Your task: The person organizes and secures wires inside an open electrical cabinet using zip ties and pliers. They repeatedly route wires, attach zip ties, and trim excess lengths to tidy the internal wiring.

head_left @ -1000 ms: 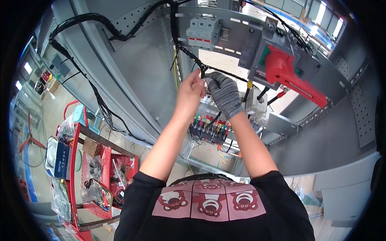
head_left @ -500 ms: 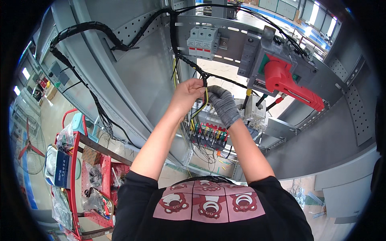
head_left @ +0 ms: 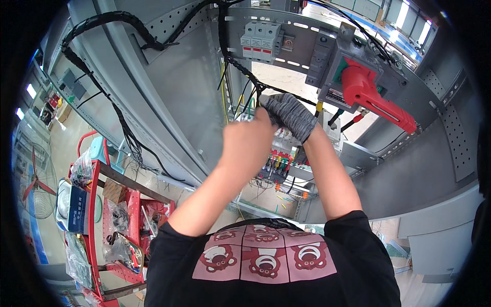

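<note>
Both my hands are raised inside an open grey electrical cabinet. My bare left hand (head_left: 248,146) is curled into a fist with its back toward me, so whatever it holds is hidden. It presses against my right hand (head_left: 291,115), which wears a grey knit glove. The gloved fingers close around a black wrapped cable (head_left: 240,69) where thin black wires branch off. Behind and below the hands is a terminal block with coloured wire ends (head_left: 276,166). White breakers (head_left: 261,38) sit on a rail above.
A large switch with a red handle (head_left: 376,97) juts out at the upper right. A thick black cable loom (head_left: 117,23) runs along the perforated cabinet frame. A red cart (head_left: 128,204) with bags and boxes stands at the lower left, a fan (head_left: 33,184) beyond it.
Both hands have come lower and closer together at the black cable. The yellow wire seen between them half a second ago is now hidden by the left fist.
</note>
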Demonstrator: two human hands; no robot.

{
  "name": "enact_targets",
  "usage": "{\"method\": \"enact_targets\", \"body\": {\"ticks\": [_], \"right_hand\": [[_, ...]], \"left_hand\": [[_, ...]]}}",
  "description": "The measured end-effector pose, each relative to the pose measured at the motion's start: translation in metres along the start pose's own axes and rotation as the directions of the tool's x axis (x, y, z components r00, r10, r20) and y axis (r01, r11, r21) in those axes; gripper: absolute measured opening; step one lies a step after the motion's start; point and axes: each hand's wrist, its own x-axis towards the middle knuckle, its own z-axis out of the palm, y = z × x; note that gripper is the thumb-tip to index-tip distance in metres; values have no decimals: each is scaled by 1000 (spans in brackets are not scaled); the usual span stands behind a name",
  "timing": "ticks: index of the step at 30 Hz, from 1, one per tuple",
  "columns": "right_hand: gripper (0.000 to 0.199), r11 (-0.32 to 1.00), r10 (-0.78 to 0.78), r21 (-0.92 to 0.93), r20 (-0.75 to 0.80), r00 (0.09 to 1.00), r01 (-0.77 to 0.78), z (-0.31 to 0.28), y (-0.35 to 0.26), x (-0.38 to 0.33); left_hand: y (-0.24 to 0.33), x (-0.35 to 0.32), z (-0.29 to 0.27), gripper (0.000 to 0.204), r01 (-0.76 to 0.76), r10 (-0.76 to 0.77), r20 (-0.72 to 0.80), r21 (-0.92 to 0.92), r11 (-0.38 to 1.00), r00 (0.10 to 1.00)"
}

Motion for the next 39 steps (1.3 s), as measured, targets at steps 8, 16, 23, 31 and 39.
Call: {"method": "enact_targets", "body": {"ticks": [8,16,23,31,39], "right_hand": [[24,968,-63,-247,-43,997,50,2,-6,-6],[26,959,-181,-240,-114,977,149,-1,17,1],[19,966,-165,-218,-117,979,137,-8,27,4],[23,989,-60,-139,-133,989,42,-4,8,-9],[23,998,-51,-48,-131,990,45,-5,10,-9]], "left_hand": [[51,-75,7,10,-441,787,279,-703,558,551],[-55,24,56,27,69,-299,38,-993,91,953],[-64,29,55,28,118,-140,94,-977,176,986],[-65,-3,82,7,134,-28,132,-984,121,991],[-62,-3,62,10,276,-18,277,-961,-32,961]]}}
